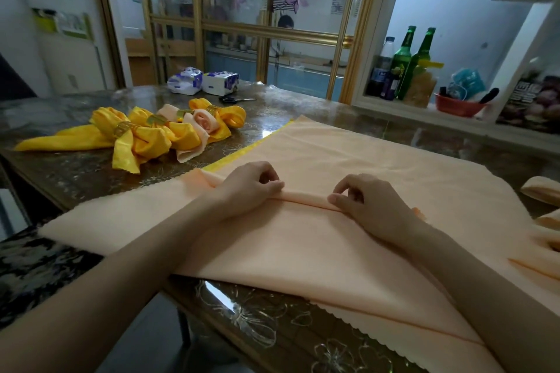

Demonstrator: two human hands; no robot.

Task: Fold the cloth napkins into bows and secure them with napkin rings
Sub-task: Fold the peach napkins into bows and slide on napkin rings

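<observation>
Head view: peach cloth napkin (348, 160), large with a scalloped near edge, lies spread across the middle of the glossy dark table with a floral-patterned cover (257, 327). A raised fold ridge runs left to right across the napkin's centre.

Left hand (254, 188): fingers curled, thumb and forefinger pinching the ridge. Right hand (363, 203): same posture, pinching the ridge just to the right. The hands are near each other but apart. Both forearms rest on the cloth.

A narrow yellow cloth edge (242, 154) shows from under the napkin's far-left border.

Far left on the table: a cluster of finished yellow and peach napkin bows (145, 133), touching one another, each cinched by a gold napkin ring (122, 129).

Behind the bows: black-handled scissors (236, 99) and two white-and-blue tissue packs (203, 82) side by side.

Right edge: more folded peach cloths (542, 191), partly out of frame.

On the shelf at far right: two green glass bottles (412, 60), upright, and a red bowl (457, 106).
</observation>
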